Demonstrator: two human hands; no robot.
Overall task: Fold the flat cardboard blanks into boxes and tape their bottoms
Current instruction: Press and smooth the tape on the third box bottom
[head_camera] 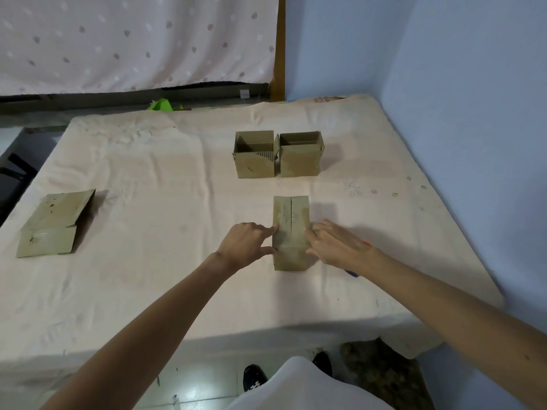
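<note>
Centrally, toward the front edge of the cloth-covered mattress (148,276) and a little right of its middle, a cardboard box (290,232) stands with its closed flaps facing up, their seam running away from the person. The left hand (245,245) sits against the box's left side, forefinger and thumb stretched out and touching the cardboard, the other fingers loosely bent and holding nothing. The right hand (336,247) meets the opposite side, its fingers lying fairly straight over the box's right top edge, pressing rather than clutching. A small purple and orange object (351,273) peeks out from beneath the right wrist; what it is cannot be told. Farther back, toward the rear edge, two finished boxes stand open-topped and side by side, one (255,162) just left of the other (299,161). Flat cardboard blanks (51,226) lie by the mattress's left edge, well apart from the hands. A dotted curtain (133,39) hangs behind.
</note>
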